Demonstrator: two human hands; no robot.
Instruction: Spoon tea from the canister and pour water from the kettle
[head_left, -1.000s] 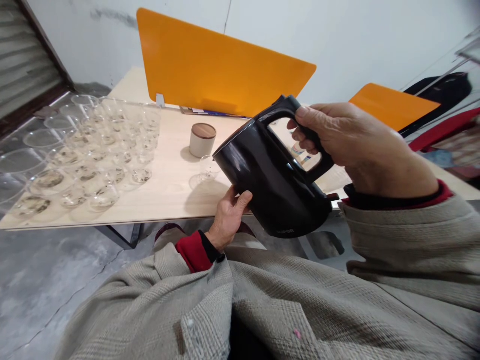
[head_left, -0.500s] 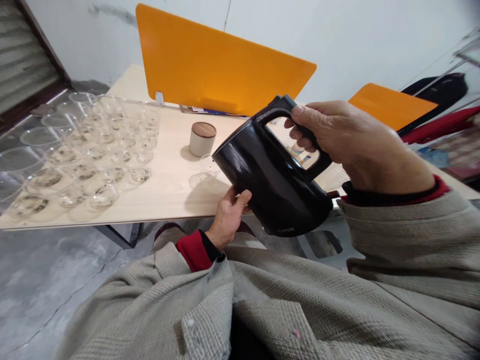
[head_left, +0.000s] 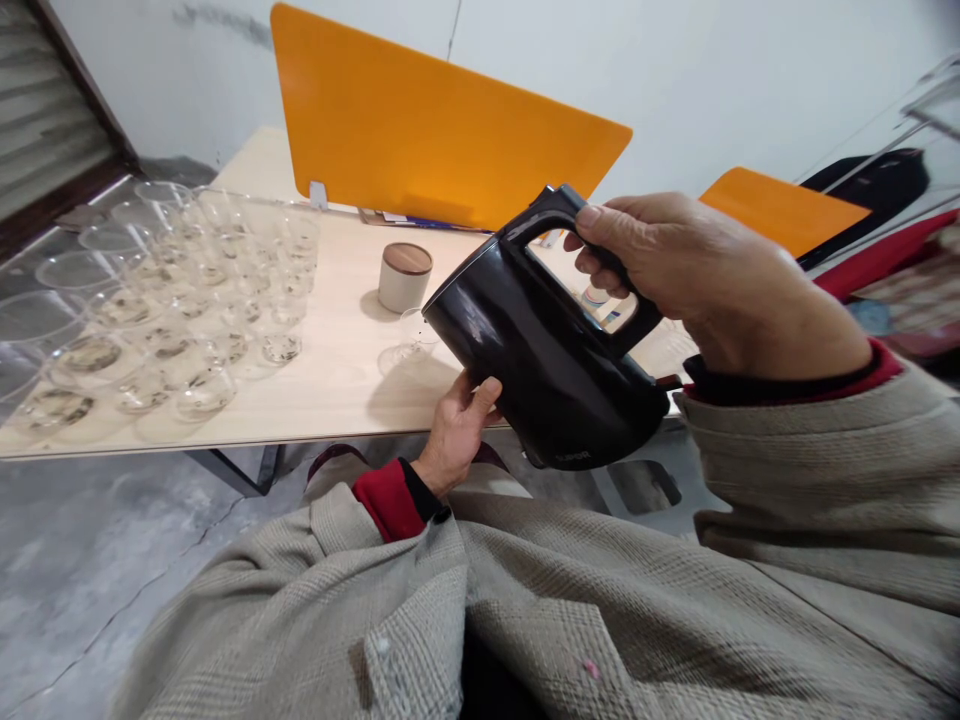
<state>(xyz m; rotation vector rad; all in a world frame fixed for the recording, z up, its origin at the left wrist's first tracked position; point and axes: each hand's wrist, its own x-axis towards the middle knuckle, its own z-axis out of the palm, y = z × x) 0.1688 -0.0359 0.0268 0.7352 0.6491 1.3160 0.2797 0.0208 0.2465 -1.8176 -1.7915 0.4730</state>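
My right hand [head_left: 660, 250] is wrapped round the handle of a black electric kettle [head_left: 547, 360]. The kettle tilts to the left, its spout end over a clear plastic cup [head_left: 417, 328] on the table. Part of that cup is hidden by the kettle, and no stream of water shows. My left hand [head_left: 457, 425] grips the lower side of the kettle, with its thumb on the near face and most of its fingers out of sight behind. On the left, rows of clear plastic cups [head_left: 202, 390] hold dark bits at their bottoms.
A white canister [head_left: 405, 285] with a wooden lid stands behind the single cup. An orange divider [head_left: 442, 120] rises along the back of the pale wooden table [head_left: 337, 390]. Past the right arm are another orange panel [head_left: 784, 215] and red cloth [head_left: 892, 250].
The kettle and my right hand have shifted very slightly up and left. My left hand and the cups stay practically where they were.
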